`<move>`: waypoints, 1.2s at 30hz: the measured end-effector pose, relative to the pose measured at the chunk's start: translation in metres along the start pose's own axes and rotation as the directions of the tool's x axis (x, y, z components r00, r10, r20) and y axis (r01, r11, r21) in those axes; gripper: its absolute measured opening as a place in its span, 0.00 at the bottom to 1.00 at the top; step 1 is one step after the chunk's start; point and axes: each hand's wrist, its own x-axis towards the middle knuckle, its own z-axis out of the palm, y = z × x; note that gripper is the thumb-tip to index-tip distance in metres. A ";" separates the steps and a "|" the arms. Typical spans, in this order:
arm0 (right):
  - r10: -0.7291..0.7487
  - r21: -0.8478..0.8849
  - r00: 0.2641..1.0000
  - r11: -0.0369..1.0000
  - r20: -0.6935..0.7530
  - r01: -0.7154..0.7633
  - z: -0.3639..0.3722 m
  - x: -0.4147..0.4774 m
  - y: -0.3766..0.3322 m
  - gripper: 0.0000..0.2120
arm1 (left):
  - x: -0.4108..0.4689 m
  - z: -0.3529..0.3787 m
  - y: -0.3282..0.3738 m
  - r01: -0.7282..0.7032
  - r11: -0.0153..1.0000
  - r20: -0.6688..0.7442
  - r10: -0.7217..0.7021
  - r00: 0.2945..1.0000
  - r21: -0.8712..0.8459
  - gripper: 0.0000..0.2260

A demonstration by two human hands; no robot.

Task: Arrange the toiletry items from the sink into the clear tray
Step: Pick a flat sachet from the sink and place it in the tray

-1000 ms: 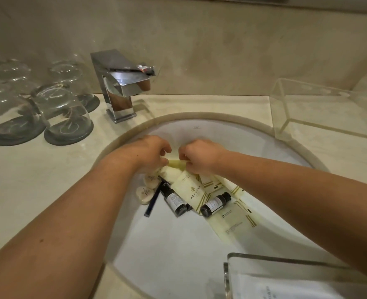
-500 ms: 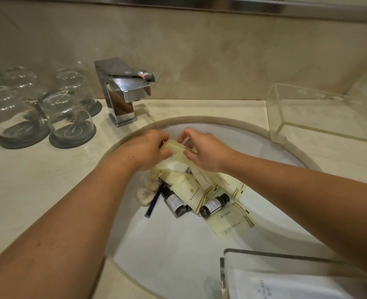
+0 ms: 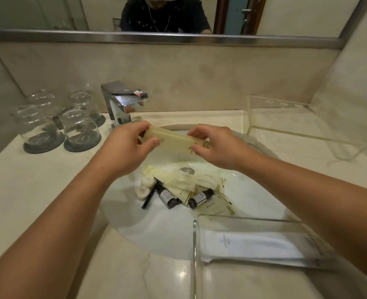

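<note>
My left hand [image 3: 126, 147] and my right hand [image 3: 216, 146] grip the two ends of a long pale yellow packet [image 3: 175, 140], held level above the white sink [image 3: 253, 190]. In the bowl lie more yellow packets [image 3: 199, 182], two small dark bottles [image 3: 167, 196] [image 3: 199, 198], two round white soaps [image 3: 143, 188] and a thin black stick [image 3: 149, 197]. A clear tray [image 3: 275, 132] stands on the counter at the right of the sink. A second clear tray [image 3: 196, 251] at the near right holds a white packet [image 3: 253, 244].
A chrome tap [image 3: 122, 104] rises behind the sink. Several upturned glasses [image 3: 77, 126] on dark coasters stand at the back left. A mirror [image 3: 167, 14] above the backsplash reflects a person in a dark shirt. A side wall closes the right.
Both hands have risen out of the sink bowl with the yellow packet, which now hangs level between them. The view has tilted up and shows the mirror.
</note>
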 end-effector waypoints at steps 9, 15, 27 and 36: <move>0.030 0.046 0.998 0.999 -0.055 -0.027 -0.044 -0.067 -0.021 0.07 | -0.056 -0.019 0.043 0.040 0.968 0.021 -0.036 0.999 -0.248 0.06; 0.049 0.193 0.998 0.980 -0.030 -0.043 -0.065 -0.117 -0.027 0.06 | -0.088 -0.010 0.071 0.122 0.858 0.049 -0.112 0.992 -0.498 0.06; 0.171 0.557 0.953 0.780 0.248 -0.285 -0.097 -0.200 -0.031 0.08 | -0.129 0.018 0.108 0.115 0.761 0.087 -0.077 0.993 -0.638 0.10; 0.317 0.658 0.920 0.645 0.231 -0.388 -0.092 -0.232 -0.021 0.05 | -0.163 0.015 0.129 0.202 0.860 0.210 -0.114 0.971 -0.469 0.15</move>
